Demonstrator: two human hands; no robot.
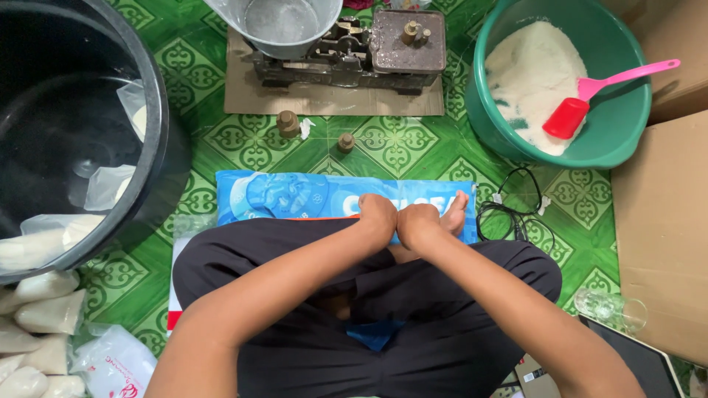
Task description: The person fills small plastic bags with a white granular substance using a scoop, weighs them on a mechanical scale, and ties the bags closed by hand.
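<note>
At the centre of the frame the person's left hand (378, 215) and right hand (418, 223) are pressed side by side, fingers curled under and out of sight, so whether they pinch anything cannot be told. They rest at the near edge of a blue printed sack (295, 196) lying flat across the floor, just beside a bare foot (455, 214). To do this well, the person would likely keep both wrists low and the grip even. Above the sack, two small brass weights (287, 122) sit before a balance scale (346, 46). At upper right a green basin (612, 103) holds white grain and a pink-handled red scoop (569, 116). A black bucket (158, 147) fills the upper left; filled clear bags (44, 313) lie at lower left.
</note>
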